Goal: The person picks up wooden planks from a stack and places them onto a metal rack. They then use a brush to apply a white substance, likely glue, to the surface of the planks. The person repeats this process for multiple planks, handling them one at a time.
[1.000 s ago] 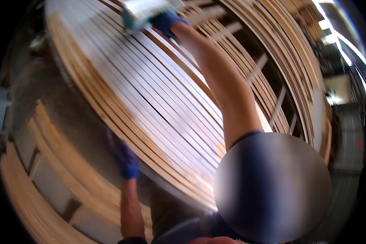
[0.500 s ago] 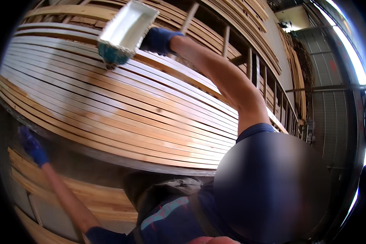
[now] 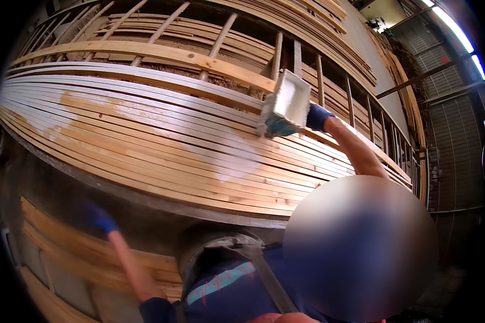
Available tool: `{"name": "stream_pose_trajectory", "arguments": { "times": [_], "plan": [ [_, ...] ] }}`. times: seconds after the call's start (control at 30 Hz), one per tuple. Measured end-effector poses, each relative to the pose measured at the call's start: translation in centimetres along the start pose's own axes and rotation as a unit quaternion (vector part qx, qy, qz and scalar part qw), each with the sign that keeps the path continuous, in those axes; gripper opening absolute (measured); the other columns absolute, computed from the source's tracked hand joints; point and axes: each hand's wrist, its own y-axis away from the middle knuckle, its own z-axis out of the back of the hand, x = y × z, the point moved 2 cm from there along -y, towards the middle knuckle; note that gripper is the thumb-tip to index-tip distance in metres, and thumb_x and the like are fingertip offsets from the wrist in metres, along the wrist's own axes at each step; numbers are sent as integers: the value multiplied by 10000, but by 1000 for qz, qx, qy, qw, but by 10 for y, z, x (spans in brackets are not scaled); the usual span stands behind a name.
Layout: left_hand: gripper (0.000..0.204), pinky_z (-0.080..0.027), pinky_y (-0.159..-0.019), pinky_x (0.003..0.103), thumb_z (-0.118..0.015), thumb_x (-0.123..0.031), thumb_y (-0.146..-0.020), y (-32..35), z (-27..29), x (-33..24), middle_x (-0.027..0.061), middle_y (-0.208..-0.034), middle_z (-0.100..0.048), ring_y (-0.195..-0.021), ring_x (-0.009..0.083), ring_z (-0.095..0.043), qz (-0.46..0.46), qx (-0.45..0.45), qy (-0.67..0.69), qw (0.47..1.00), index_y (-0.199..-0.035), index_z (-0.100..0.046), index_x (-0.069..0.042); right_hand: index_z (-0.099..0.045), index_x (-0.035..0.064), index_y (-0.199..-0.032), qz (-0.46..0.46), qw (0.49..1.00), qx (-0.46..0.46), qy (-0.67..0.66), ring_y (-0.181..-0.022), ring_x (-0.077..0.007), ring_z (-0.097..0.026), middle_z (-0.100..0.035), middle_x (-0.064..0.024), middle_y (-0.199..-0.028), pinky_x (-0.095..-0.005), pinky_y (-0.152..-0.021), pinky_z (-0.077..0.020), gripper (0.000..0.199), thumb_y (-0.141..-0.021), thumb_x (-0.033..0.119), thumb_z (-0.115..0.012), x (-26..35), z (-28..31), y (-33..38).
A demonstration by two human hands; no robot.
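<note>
My right hand [image 3: 319,117], in a dark blue glove, grips the side of a white rectangular trough [image 3: 293,99] with a teal, paint-crusted lower end. White coating covers its inside. The trough is tilted at the far edge of a row of long wooden boards [image 3: 145,145]; whether it touches them I cannot tell. The boards lie side by side, with white patches [image 3: 229,156] spread over part of their faces and bare wood between. My left hand [image 3: 99,218], in a blue glove, hangs away from the boards near their close edge. Its fingers are smeared by motion.
Behind the boards runs a rack with upright bars [image 3: 221,37] and stacked timber [image 3: 183,32]. Below my left hand lie more wooden planks [image 3: 91,253]. A metal-sheeted wall [image 3: 452,145] stands at the right.
My right hand has carried the trough to the right along the boards. A white patch now shows farther right. My left hand has swung right, and the view has shifted.
</note>
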Motion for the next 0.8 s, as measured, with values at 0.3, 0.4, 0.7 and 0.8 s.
{"name": "stream_pose_trajectory", "arguments": {
  "times": [0.3, 0.4, 0.7, 0.8],
  "plan": [
    [557, -208, -1191, 358, -392, -268, -1046, 356, 133, -78, 83, -1576, -327, -1435, 233, -322, -167, -332, -793, 483, -1540, -284, -33, -704, 82, -906, -90, 982, 6, -166, -574, -166, -558, -635, -71, -748, -330, -457, -433, 229, -925, 293, -619, -83, -34, 35],
    [545, -267, -1138, 356, -424, -316, -1042, 437, 201, -100, 79, -1501, -408, -1346, 236, -412, -206, -372, -892, -155, -1508, -341, -47, -717, 86, -931, 21, 993, -117, -22, -703, -238, -624, -686, -122, -812, -373, -664, -511, 214, -889, 273, -621, -124, -41, 69],
    [391, -505, -815, 421, -399, -343, -1025, 607, 277, -205, 131, -1107, -655, -926, 295, -636, 136, -367, -836, -385, -1319, -524, -119, -587, 57, -1275, 2, 999, -24, -26, -1188, -254, -580, -604, -161, -1320, -383, -1017, -472, 390, -969, 300, -589, -343, -70, 246],
    [368, -527, -798, 431, -397, -353, -1019, 657, 299, -223, 145, -1076, -683, -884, 307, -665, 385, -314, -677, -543, -1258, -564, -128, -533, 107, -1398, 127, 929, -50, -345, -1238, -229, -574, -605, -191, -1317, -365, -1075, -447, 477, -982, 335, -592, -457, -106, 298]
  ]
}}
